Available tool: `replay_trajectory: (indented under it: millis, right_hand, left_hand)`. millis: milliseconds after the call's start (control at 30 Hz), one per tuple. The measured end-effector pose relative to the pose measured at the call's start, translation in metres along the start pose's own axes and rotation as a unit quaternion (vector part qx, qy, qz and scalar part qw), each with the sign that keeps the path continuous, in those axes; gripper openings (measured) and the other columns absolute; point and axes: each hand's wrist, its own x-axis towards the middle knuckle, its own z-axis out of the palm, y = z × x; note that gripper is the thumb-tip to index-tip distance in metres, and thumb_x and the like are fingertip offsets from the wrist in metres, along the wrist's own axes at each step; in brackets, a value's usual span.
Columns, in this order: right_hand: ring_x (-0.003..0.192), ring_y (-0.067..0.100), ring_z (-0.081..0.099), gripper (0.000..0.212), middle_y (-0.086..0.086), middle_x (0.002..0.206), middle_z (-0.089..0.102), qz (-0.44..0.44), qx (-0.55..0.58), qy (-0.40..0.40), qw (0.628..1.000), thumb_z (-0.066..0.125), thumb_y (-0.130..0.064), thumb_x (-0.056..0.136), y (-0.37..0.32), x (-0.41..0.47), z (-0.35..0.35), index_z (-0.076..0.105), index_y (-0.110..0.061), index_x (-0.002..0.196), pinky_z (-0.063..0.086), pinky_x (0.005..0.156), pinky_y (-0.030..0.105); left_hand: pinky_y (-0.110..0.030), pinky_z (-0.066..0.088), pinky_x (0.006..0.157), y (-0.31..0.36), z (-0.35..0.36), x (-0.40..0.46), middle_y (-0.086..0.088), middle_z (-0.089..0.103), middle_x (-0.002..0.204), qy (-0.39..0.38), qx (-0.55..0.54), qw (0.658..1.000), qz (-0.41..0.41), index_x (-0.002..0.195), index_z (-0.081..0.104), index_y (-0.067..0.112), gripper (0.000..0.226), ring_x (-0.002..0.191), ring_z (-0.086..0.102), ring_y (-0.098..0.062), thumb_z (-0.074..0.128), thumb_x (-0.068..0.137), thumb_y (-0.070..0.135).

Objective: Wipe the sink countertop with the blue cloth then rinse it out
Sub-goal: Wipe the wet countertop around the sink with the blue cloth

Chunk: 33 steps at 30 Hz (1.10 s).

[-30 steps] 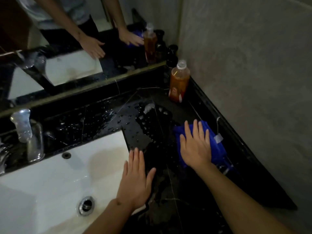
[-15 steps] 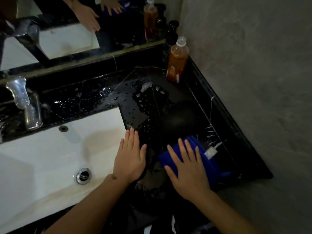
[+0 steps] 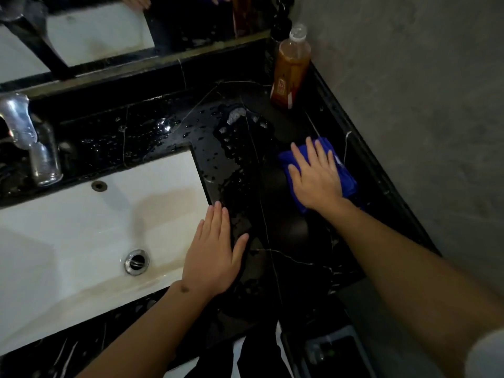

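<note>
The blue cloth lies flat on the black marble countertop, to the right of the sink, close to the raised edge by the wall. My right hand presses down on the cloth with fingers spread and covers most of it. My left hand rests flat on the counter at the right rim of the white sink basin, holding nothing. Water drops cover the counter behind and beside the sink.
An orange-filled plastic bottle stands in the back right corner, with a black bottle behind it. A chrome faucet sits at the back left. A mirror runs along the back and a grey wall bounds the right.
My right hand has slid the cloth away from me, from the front edge of the counter toward the bottle. My left hand has stayed at the sink rim.
</note>
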Motion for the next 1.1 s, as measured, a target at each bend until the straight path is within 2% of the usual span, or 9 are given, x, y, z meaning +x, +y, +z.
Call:
replay_trajectory:
  millis: [100, 233, 333, 433, 567, 700, 900, 1100]
  right_hand:
    - [0.155, 0.026, 0.003, 0.058, 0.009, 0.168, 0.009, -0.01, 0.006, 0.008, 1.0, 0.022, -0.046, 0.105, 0.004, -0.017, 0.001, 0.014, -0.027, 0.159, 0.003, 0.125, 0.047]
    - [0.154, 0.028, 0.009, 0.06, 0.012, 0.166, 0.016, 0.01, 0.006, 0.01, 1.0, 0.02, -0.046, 0.103, 0.019, -0.095, 0.01, 0.018, -0.024, 0.159, 0.01, 0.124, 0.051]
    - [0.155, 0.026, -0.001, 0.061, 0.01, 0.168, 0.006, 0.04, 0.004, -0.021, 0.999, 0.015, -0.048, 0.103, 0.028, -0.163, 0.018, 0.01, -0.025, 0.16, 0.007, 0.125, 0.05]
    - [0.154, 0.025, -0.008, 0.06, 0.008, 0.168, 0.0, 0.058, -0.002, -0.038, 0.998, 0.011, -0.05, 0.103, 0.025, -0.192, 0.024, 0.002, -0.027, 0.158, 0.003, 0.125, 0.049]
    - [0.154, 0.026, -0.007, 0.063, 0.009, 0.167, 0.0, 0.053, -0.004, -0.044, 0.998, 0.006, -0.051, 0.101, 0.018, -0.174, 0.018, 0.002, -0.026, 0.158, 0.001, 0.125, 0.048]
    - [0.154, 0.031, 0.009, 0.065, 0.015, 0.166, 0.015, 0.038, 0.002, -0.011, 0.999, 0.012, -0.051, 0.1, 0.011, -0.095, 0.008, 0.018, -0.022, 0.159, 0.007, 0.124, 0.05]
    - [0.154, 0.032, -0.002, 0.065, 0.015, 0.167, 0.004, 0.058, 0.024, 0.003, 0.998, 0.021, -0.052, 0.102, -0.043, 0.005, 0.005, 0.012, -0.023, 0.159, -0.002, 0.123, 0.052]
    - [0.154, 0.032, -0.002, 0.066, 0.014, 0.167, 0.004, -0.009, 0.034, 0.013, 0.999, 0.019, -0.053, 0.102, -0.111, -0.029, 0.018, 0.011, -0.023, 0.16, 0.0, 0.123, 0.053]
  left_hand:
    - [-0.031, -0.006, 0.122, 0.003, 0.002, -0.003, -0.002, -0.019, 0.163, -0.002, -0.005, 1.0, -0.011, 0.157, -0.007, 0.014, 0.08, 0.15, -0.02, -0.015, 0.0, 0.095, 0.063]
    - [-0.033, -0.004, 0.123, 0.005, 0.004, -0.009, -0.002, -0.019, 0.164, -0.014, -0.016, 1.0, -0.014, 0.157, -0.007, 0.014, 0.08, 0.15, -0.02, -0.015, 0.0, 0.095, 0.063]
    - [-0.033, -0.004, 0.123, 0.004, 0.004, -0.01, -0.004, -0.017, 0.164, -0.011, -0.013, 1.0, -0.01, 0.157, -0.006, 0.013, 0.08, 0.15, -0.018, -0.015, 0.001, 0.095, 0.062]
    - [-0.034, -0.002, 0.123, 0.004, 0.002, -0.01, -0.005, -0.015, 0.165, -0.013, -0.012, 1.0, -0.01, 0.157, -0.005, 0.011, 0.081, 0.151, -0.017, -0.016, 0.002, 0.095, 0.062]
    - [-0.033, -0.004, 0.123, 0.002, -0.003, -0.008, -0.005, -0.015, 0.165, -0.021, -0.01, 1.0, -0.011, 0.157, -0.006, 0.012, 0.074, 0.15, -0.017, -0.015, 0.007, 0.1, 0.057]
    - [-0.031, -0.004, 0.123, 0.0, -0.004, -0.009, -0.004, -0.017, 0.164, -0.022, -0.012, 1.0, -0.001, 0.157, -0.007, 0.013, 0.069, 0.151, -0.017, -0.015, 0.016, 0.104, 0.05]
    - [-0.024, -0.004, 0.121, -0.002, -0.013, -0.008, 0.001, -0.011, 0.166, -0.038, -0.073, 0.997, -0.01, 0.158, 0.001, 0.014, 0.062, 0.151, -0.011, -0.01, 0.023, 0.106, 0.04]
    - [-0.027, 0.015, 0.121, -0.009, -0.022, -0.013, 0.009, 0.0, 0.167, -0.027, -0.113, 0.993, -0.009, 0.159, 0.014, 0.019, 0.055, 0.151, 0.006, -0.004, 0.028, 0.107, 0.031]
